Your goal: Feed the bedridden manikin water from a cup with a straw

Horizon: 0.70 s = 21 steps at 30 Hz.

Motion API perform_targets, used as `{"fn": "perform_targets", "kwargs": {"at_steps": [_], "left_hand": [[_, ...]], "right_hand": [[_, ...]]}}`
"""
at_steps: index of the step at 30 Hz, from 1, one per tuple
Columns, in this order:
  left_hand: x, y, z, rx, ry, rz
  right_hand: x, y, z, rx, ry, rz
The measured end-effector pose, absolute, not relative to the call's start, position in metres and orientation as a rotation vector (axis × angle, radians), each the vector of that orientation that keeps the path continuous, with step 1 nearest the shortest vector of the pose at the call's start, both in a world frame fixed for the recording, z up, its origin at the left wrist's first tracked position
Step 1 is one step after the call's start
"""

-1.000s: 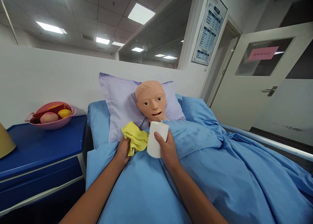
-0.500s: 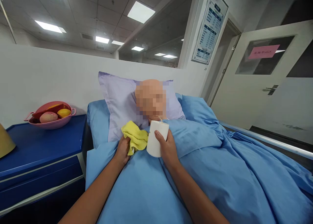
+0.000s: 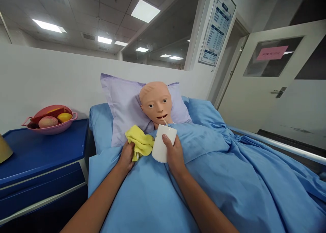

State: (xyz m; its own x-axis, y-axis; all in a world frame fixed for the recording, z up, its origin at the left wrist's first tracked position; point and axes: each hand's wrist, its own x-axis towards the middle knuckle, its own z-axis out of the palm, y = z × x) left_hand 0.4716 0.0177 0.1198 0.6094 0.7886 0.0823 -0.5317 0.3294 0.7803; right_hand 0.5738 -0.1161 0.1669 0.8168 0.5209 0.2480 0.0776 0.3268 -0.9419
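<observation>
A training manikin (image 3: 156,102) lies in a bed with its head on a lilac pillow (image 3: 122,107), covered by a blue blanket (image 3: 224,178). My right hand (image 3: 172,154) is wrapped round a white cup (image 3: 162,143), held just below the manikin's chin and tilted slightly. A thin straw (image 3: 165,121) runs from the cup to the manikin's mouth. My left hand (image 3: 128,156) grips a yellow cloth (image 3: 139,143) bunched on the blanket beside the manikin's shoulder, left of the cup.
A blue bedside cabinet (image 3: 43,151) stands to the left, with a pink bowl of fruit (image 3: 49,119) at its back edge. A metal bed rail (image 3: 280,146) runs along the right side. A white door (image 3: 275,83) is behind on the right.
The cup has tipped a little and the straw now reaches the manikin's mouth. My left hand stays on the yellow cloth. The view has shifted slightly.
</observation>
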Motion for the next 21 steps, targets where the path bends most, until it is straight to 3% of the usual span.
{"fn": "perform_targets", "kwargs": {"at_steps": [21], "left_hand": [[0.4690,0.0141,0.1247,0.888,0.353,0.877]], "right_hand": [[0.5715,-0.1174,0.1667,-1.192,-0.521,0.309]]}}
